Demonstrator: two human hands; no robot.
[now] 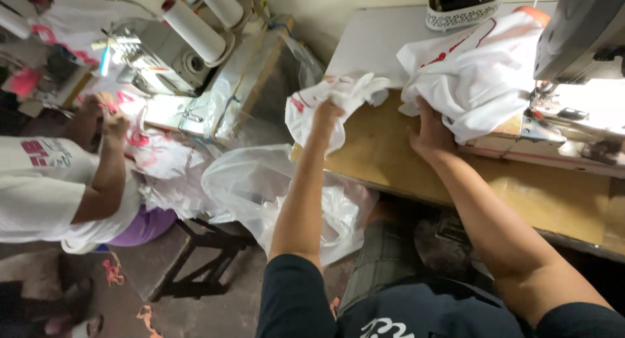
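1. While the left hand [325,113] is clenched on a bunched piece of white cloth with red trim [332,107], lifting it at the left edge of the wooden surface [390,156], the right hand [430,133] presses, fingers curled, into the bigger heap of white fabric [475,71] lying against the sewing machine [579,32].
2. The lifted cloth hangs half over the edge of the surface; if the grip slackens, it could slide down toward the clear plastic bag [260,188] or the dusty floor [215,299] and get soiled.
3. The heap sits right beside the lit needle area [573,110]; dragging it carelessly could snag the fabric on the machine's parts, and fingers pushed too far in could meet the needle.
4. Both pieces look alike, so they could be mixed up or pulled together when one is tugged.
5. Packaging: the big clear plastic bag gapes open below the surface, between the person's knees and the neighbouring bench, crumpled and seemingly holding more white cloth.
6. Large white thread cones [195,29] stand on the second machine [163,58] at the upper left, where another person's hands [111,120] handle white fabric with pink print.
7. A white lattice-patterned basket [465,13] sits at the back of the surface; no readable labels or signs can be made out.
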